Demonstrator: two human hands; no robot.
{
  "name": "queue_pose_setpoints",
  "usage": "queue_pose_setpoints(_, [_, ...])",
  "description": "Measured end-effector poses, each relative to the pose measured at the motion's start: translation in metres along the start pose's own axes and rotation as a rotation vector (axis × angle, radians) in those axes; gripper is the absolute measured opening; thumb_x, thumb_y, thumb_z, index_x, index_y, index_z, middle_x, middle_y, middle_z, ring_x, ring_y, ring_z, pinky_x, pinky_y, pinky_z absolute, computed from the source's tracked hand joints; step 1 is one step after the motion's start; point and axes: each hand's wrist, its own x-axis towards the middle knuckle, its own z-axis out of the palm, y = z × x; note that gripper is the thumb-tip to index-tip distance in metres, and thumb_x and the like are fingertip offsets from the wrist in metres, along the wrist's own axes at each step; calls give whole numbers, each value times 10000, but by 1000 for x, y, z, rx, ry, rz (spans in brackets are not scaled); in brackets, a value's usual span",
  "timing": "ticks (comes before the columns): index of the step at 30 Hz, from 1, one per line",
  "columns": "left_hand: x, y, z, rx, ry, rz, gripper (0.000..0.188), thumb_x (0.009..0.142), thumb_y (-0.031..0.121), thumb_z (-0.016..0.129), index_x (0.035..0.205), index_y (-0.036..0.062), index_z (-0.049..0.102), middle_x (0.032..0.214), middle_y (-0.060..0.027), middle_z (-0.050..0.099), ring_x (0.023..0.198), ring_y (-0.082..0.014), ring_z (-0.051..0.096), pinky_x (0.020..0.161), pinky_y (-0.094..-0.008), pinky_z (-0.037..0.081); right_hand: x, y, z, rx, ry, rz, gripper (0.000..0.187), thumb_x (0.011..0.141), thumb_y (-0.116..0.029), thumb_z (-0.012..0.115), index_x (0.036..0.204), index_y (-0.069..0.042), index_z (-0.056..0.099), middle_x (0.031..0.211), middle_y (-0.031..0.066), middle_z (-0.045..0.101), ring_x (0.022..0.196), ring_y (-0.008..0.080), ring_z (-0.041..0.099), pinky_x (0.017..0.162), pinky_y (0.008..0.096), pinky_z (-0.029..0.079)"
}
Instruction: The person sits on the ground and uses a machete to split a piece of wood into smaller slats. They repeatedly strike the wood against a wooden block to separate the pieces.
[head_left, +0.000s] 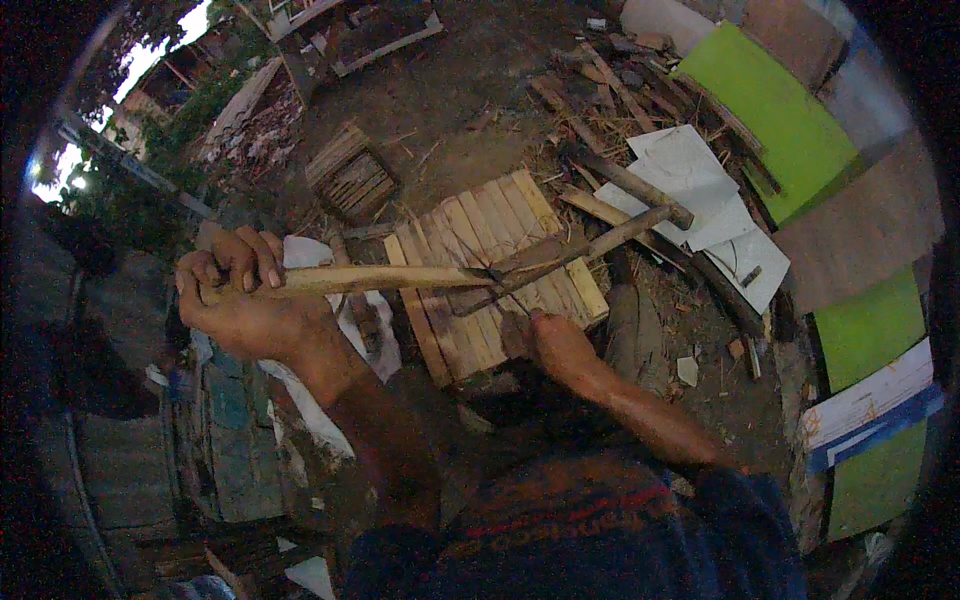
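My left hand (235,290) is closed around the near end of a long, pale stick (385,279). The stick reaches rightward over a slatted wooden crate (470,225). At its far end it meets a darker, rough branch (600,245) that slants up to the right; whether the two are joined or only cross cannot be made out. My right hand (565,345) is closed low over the crate's near right side, below the meeting point. Something dark shows by its fingers, too dim to name.
A smaller slatted crate (352,175) lies on the dirt beyond. To the right are scrap wood, white sheets (690,190) and green panels (770,120). White cloth (375,335) hangs beside my left forearm. A wooden bench-like frame (390,45) stands at the far side.
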Motion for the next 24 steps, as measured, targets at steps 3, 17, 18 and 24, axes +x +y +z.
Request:
queue_pose_setpoints(3, [-6, 2, 14, 31, 132, -22, 276, 988, 341, 417, 781, 163, 376, 602, -2, 292, 462, -124, 255, 478, -268, 232, -11, -27, 5, 11, 243, -186, 276, 922, -138, 614, 1109, 60, 562, 906, 297, 679, 834, 483, 670, 708, 539, 543])
queue_pose_setpoints(17, [2, 2, -8, -22, -29, -51, 297, 983, 360, 413, 773, 152, 391, 592, -10, 316, 460, -130, 283, 469, -281, 256, -6, 10, -13, -55, -75, 129, 254, 899, -107, 633, 1064, 81, 588, 878, 304, 688, 856, 487, 680, 740, 552, 540])
queue_pose_setpoints(18, [-1, 5, -7, -30, -8, -57, 303, 983, 362, 414, 768, 150, 385, 586, -9, 312, 457, -131, 284, 467, -281, 255, -3, 6, -15, -37, -78, 104, 243, 898, -110, 637, 1050, 74, 595, 869, 300, 688, 854, 484, 681, 738, 554, 540])
queue_pose_setpoints(24, [-18, 16, -7, -71, -59, -48, 326, 989, 365, 411, 749, 149, 366, 561, -6, 292, 442, -134, 285, 487, -285, 277, 0, -46, -6, 19, 153, -122, 209, 864, -80, 645, 1030, 46, 630, 813, 271, 680, 831, 471, 684, 724, 565, 539])
